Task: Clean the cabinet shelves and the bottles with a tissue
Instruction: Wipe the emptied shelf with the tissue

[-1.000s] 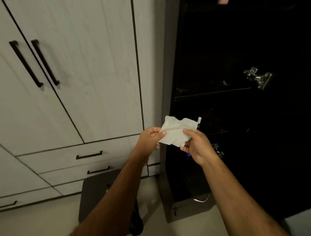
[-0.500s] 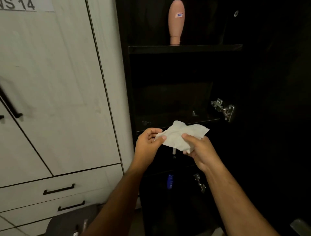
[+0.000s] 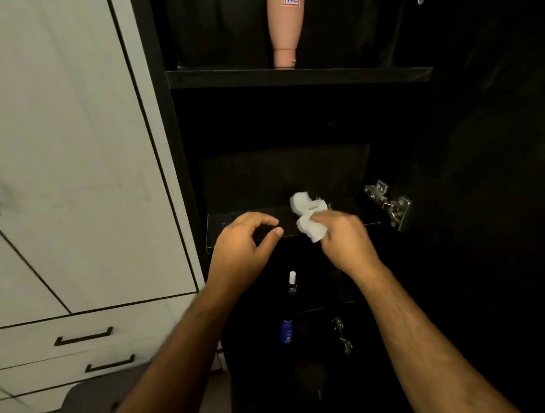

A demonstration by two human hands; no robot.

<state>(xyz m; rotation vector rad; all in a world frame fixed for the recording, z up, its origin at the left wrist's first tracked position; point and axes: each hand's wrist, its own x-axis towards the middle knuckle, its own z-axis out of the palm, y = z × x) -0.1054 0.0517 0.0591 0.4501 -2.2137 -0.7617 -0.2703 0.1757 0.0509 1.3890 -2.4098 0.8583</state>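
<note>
Inside the dark cabinet (image 3: 165,118), a pink bottle (image 3: 284,32) stands inverted on the upper shelf (image 3: 354,77) — lower down sit a white-capped bottle (image 3: 292,282) and a blue bottle (image 3: 287,330). Right hand (image 3: 346,240) grips the crumpled tissue (image 3: 308,216) at the middle shelf (image 3: 250,219); left hand (image 3: 244,247) hovers loosely curled, holding nothing.

The pink bottle (image 3: 284,32) standing on the upper shelf (image 3: 299,77) of the dark cabinet carries a small white label (image 3: 291,2) with blue letters in a red border, cut by the top edge of the picture so that the word cannot be made out. The blue bottle (image 3: 286,331) lower in the cabinet bears a pale mark, and the small dark bottle (image 3: 292,284) with a white cap has a light patch; both are too small to read.
</note>
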